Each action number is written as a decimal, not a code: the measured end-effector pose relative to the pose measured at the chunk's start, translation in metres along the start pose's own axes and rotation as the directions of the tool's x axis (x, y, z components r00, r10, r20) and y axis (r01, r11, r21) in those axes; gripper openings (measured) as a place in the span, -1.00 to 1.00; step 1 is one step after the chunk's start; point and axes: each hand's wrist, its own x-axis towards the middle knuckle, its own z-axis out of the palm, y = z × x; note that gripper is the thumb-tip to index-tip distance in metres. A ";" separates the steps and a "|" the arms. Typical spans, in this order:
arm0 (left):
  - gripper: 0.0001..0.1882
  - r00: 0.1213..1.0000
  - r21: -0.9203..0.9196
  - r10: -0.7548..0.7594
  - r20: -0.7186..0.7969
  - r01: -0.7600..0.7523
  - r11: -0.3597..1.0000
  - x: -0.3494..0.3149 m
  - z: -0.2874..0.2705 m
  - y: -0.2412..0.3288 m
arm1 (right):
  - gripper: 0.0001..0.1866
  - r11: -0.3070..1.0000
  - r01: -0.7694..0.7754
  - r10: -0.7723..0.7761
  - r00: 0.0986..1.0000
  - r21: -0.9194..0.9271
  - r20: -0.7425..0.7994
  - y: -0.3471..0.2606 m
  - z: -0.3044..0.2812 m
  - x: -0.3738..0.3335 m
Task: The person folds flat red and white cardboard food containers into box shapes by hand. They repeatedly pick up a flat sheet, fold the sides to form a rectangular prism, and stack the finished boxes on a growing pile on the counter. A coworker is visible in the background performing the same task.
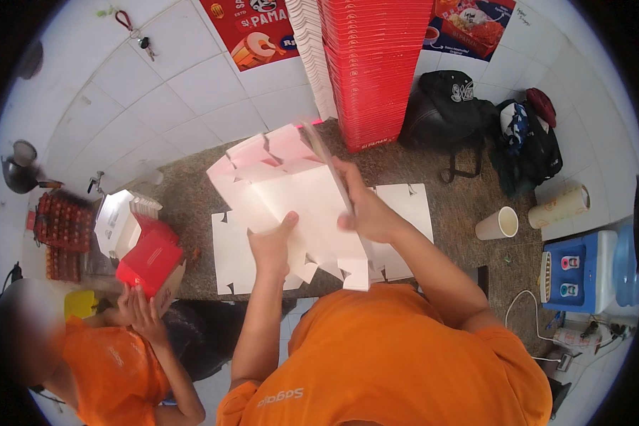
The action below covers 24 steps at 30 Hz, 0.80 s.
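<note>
A partly folded cardboard food box [298, 192], white on its inner side, is held above the counter between my hands. My left hand [271, 245] grips its near left part, thumb on the inner face and fingers hidden beneath. With my right hand [369, 209] I clasp the raised right wall, which is slightly blurred. Slotted flaps stand up at the far side, and others stick out at the near edge. Under the box lie flat white cardboard blanks [408, 206] with notched edges, partly covered by it.
A tall stack of red boxes [376, 71] stands against the wall. At left, a co-worker's hands [143, 312] hold a red box [149, 263]. Egg trays [62, 227] sit farther left. On the right are a black bag [444, 117], a paper cup [500, 224] and a water dispenser [579, 273].
</note>
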 end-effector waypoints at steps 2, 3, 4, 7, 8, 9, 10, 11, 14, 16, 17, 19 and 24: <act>-0.35 0.994 0.013 0.104 -0.032 -0.104 0.995 -0.002 0.016 -0.008 | 0.38 0.999 -0.032 0.031 0.999 0.039 0.019 -0.016 0.003 -0.002; -0.39 0.993 0.018 0.095 -0.075 -0.094 0.995 -0.001 0.021 -0.010 | 0.39 0.998 -0.066 0.066 0.998 0.000 -0.021 -0.019 0.005 -0.001; -0.36 0.988 0.027 0.120 -0.101 -0.118 0.993 -0.005 0.023 -0.008 | 0.40 0.994 -0.101 0.099 0.993 -0.037 -0.061 -0.020 0.005 -0.001; -0.31 0.971 0.121 0.236 -0.037 -0.230 0.966 -0.030 0.035 0.014 | 0.41 0.899 0.000 -0.150 0.939 -0.438 -0.309 0.021 -0.018 0.014; -0.32 0.956 0.185 0.286 0.064 -0.293 0.938 -0.046 0.042 0.014 | 0.40 0.881 -0.031 -0.177 0.904 -0.472 -0.390 0.027 -0.014 0.015; -0.33 0.933 0.236 0.321 0.164 -0.353 0.905 -0.062 0.049 0.008 | 0.40 0.860 -0.068 -0.203 0.864 -0.506 -0.461 0.033 -0.008 0.015; -0.32 0.865 0.438 0.455 0.210 -0.500 0.747 -0.074 0.060 -0.005 | 0.39 0.842 -0.099 -0.232 0.821 -0.530 -0.522 0.035 -0.002 0.019; -0.30 0.865 0.433 0.467 0.184 -0.498 0.751 -0.075 0.070 -0.015 | 0.35 0.860 -0.070 -0.297 0.737 -0.506 -0.607 0.038 0.017 0.021; -0.28 0.801 0.316 0.594 0.077 -0.585 0.747 -0.058 0.060 -0.027 | 0.31 0.889 -0.106 -0.250 0.703 -0.446 -0.665 0.026 0.041 0.013; -0.32 0.827 0.183 0.561 -0.030 -0.547 0.817 -0.031 0.034 -0.029 | 0.26 0.880 0.046 -0.338 0.758 -0.472 -0.557 0.014 0.046 0.000; -0.34 0.877 0.104 0.470 -0.099 -0.461 0.881 -0.015 0.019 -0.024 | 0.26 0.885 0.133 -0.364 0.796 -0.447 -0.484 0.003 0.057 -0.005; -0.34 0.916 0.041 0.353 -0.188 -0.352 0.935 -0.008 0.013 -0.017 | 0.24 0.925 0.267 -0.356 0.856 -0.269 -0.375 -0.005 0.095 -0.021; -0.33 0.952 0.073 0.000 -0.307 0.024 0.997 0.040 -0.059 -0.054 | 0.23 0.944 0.093 -0.172 0.957 -0.317 -0.231 -0.009 0.090 -0.018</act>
